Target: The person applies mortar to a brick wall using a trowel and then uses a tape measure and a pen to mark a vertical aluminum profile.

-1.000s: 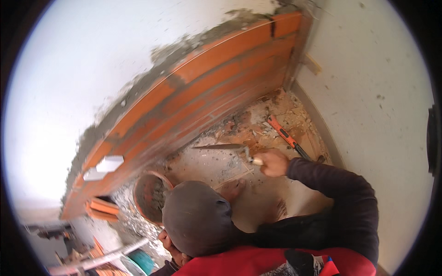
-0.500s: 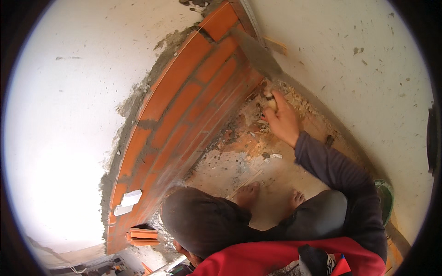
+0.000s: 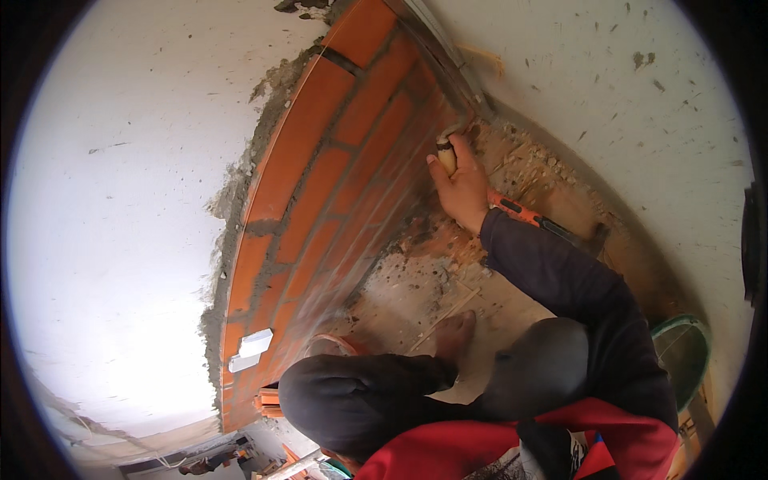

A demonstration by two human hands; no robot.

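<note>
My right hand (image 3: 464, 188) is closed around the pale wooden handle of a trowel (image 3: 447, 160), whose bent metal neck points to the far corner. The blade is hard to make out against the corner strip. Left of the hand rises a brick wall (image 3: 320, 184) of orange bricks with grey mortar joints. One joint near its far end is a dark gap (image 3: 342, 61). My left hand is out of view.
An orange-and-black handled tool (image 3: 520, 210) lies by my right wrist amid rubble (image 3: 520, 160). A green bucket (image 3: 700, 352) stands right, near the white wall. White pieces (image 3: 252, 350) rest on the bricks; loose bricks (image 3: 270, 402) lie lower left.
My right hand has moved left, closer to the brick wall, with the trowel. The view has shifted, so the orange-and-black tool and more of the green bucket show.
</note>
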